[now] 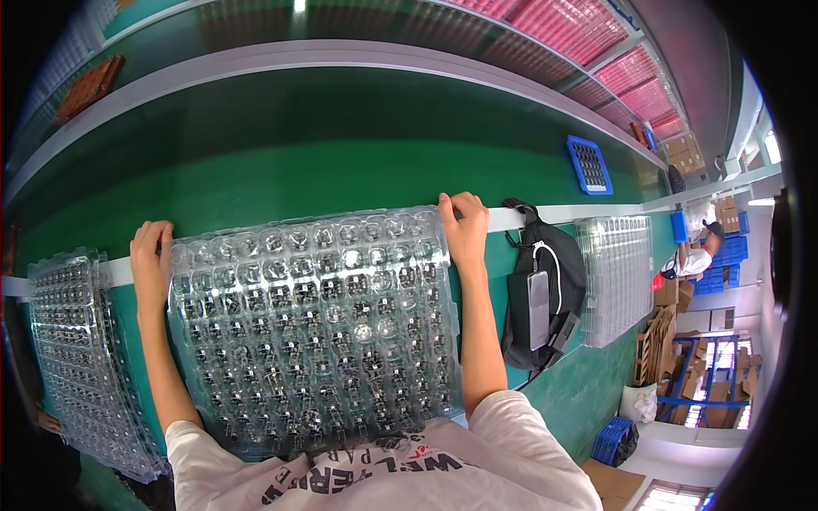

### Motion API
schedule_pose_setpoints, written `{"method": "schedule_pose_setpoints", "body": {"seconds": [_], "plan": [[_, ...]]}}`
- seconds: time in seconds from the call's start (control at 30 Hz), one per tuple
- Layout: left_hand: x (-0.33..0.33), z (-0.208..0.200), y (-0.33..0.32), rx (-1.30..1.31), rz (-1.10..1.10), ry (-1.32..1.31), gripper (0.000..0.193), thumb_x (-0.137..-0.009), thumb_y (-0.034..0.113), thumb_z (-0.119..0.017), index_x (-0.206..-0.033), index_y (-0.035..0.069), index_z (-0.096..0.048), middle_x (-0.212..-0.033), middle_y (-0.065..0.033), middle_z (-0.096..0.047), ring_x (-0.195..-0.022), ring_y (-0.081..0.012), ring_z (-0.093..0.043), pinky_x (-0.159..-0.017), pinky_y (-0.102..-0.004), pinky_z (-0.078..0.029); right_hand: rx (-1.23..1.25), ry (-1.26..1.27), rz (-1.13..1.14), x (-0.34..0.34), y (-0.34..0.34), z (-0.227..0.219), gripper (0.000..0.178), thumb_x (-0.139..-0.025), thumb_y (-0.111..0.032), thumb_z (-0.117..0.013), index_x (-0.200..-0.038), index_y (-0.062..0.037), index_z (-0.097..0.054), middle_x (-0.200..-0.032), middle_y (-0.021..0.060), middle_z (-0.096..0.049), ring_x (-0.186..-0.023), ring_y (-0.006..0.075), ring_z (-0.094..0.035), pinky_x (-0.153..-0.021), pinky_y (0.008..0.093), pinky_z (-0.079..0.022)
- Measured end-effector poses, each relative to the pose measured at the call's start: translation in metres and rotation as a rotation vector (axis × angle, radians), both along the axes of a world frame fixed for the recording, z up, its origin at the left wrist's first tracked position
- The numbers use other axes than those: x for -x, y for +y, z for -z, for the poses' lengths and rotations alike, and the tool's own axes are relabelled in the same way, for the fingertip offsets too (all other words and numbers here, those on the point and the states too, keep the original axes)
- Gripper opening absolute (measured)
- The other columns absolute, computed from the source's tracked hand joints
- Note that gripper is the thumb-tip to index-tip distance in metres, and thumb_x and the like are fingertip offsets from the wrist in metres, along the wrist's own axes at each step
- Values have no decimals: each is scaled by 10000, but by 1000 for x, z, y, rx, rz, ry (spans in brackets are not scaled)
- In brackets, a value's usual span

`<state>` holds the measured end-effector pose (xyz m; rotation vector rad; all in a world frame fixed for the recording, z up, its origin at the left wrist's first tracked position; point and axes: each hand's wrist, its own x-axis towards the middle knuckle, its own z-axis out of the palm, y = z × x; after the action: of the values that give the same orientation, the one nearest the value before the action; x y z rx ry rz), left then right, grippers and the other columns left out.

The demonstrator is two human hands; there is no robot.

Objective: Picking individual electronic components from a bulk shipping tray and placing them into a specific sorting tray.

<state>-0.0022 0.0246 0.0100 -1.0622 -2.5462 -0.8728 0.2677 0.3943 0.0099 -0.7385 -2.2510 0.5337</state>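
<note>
A clear plastic blister tray (315, 324) with rows of round pockets lies before me, its near edge against my shirt. Small dark metallic parts sit in many pockets; the far row looks bare of them. My left hand (152, 255) is closed on the tray's far left corner, fingers curled. At the far right corner, my right hand (466, 226) grips the rim with bent fingers. Both thumbs are mostly hidden. The tray's far edge lies along the white rail of the green conveyor belt (341, 170).
More filled blister trays (85, 358) stand at the left. To the right are a black bag (545, 298) with a phone (538, 311) and white cable, then stacked clear trays (615, 277). A blue tray (590, 165) sits on the belt. Another person (694, 258) stands far right.
</note>
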Motion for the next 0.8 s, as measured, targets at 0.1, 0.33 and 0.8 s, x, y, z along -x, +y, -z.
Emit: {"method": "schedule_pose_setpoints", "body": {"seconds": [0.1,0.33,0.8], "plan": [[4,2,-6,78,-30,-35,145,-900,100,-552,-835,-28,-568,-825,-126,-545,-785,-302,-525,-722,-375,-408,-8,5,1,0,0,0,210,-813,-93,-655,-674,48,-589,-660,126,-584,-630,275,-527,-602,374,-413],[0,-1,-1,-29,17,-8,178,-920,89,-542,-820,-59,-544,-811,-121,-515,-726,-255,-506,-656,-332,-403,-20,17,2,0,0,1,212,-813,-94,-656,-672,48,-586,-658,127,-584,-627,277,-527,-599,376,-414],[0,-2,3,-36,2,148,193,-904,112,-568,-810,-57,-566,-818,-130,-531,-778,-288,-521,-704,-359,-421,-5,24,-2,0,0,0,209,-816,-97,-655,-679,48,-594,-660,128,-584,-635,278,-529,-606,374,-416]]}}
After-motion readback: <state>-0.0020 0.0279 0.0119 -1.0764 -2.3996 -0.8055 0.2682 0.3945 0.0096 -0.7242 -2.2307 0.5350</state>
